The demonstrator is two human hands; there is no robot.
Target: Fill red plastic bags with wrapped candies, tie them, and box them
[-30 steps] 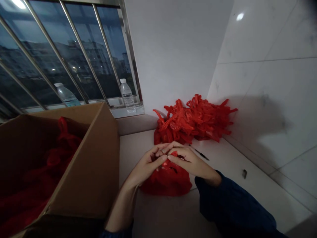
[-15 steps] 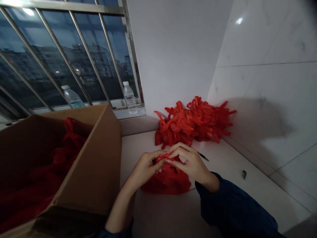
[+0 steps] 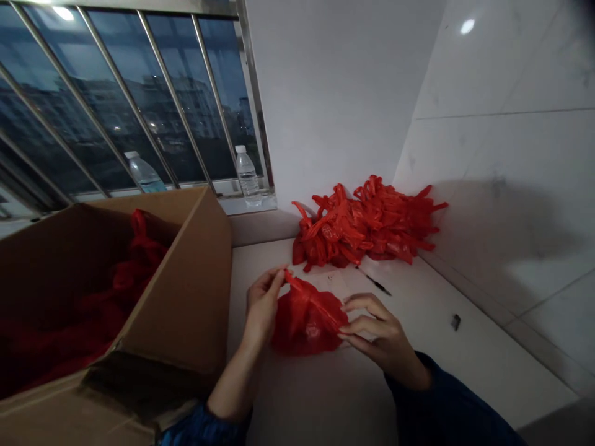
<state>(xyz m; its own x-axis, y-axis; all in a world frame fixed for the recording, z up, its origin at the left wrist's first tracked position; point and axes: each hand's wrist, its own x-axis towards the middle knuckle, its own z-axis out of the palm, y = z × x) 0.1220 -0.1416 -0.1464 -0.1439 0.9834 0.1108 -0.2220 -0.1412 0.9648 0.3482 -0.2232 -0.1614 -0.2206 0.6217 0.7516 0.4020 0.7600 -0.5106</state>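
Note:
A red plastic bag (image 3: 309,319) rests on the white tabletop in front of me, its top drawn together. My left hand (image 3: 264,303) is closed, pinching one handle of the bag at its upper left. On the opposite side, my right hand (image 3: 374,325) pinches a strip of the same bag between thumb and fingertips at its right edge. What the bag holds is hidden by the red plastic.
A large cardboard box (image 3: 186,297) with red bags (image 3: 139,254) inside stands at left. Behind are a heap of red bags (image 3: 367,223), a pen (image 3: 374,282) and a paper slip (image 3: 332,282). Two bottles, one clear (image 3: 248,178), one bluish (image 3: 145,173), stand by the barred window.
My hands were together over the bag's top; they have moved apart, left hand to the left and right hand to the right, stretching the bag's handles out. The view has shifted slightly.

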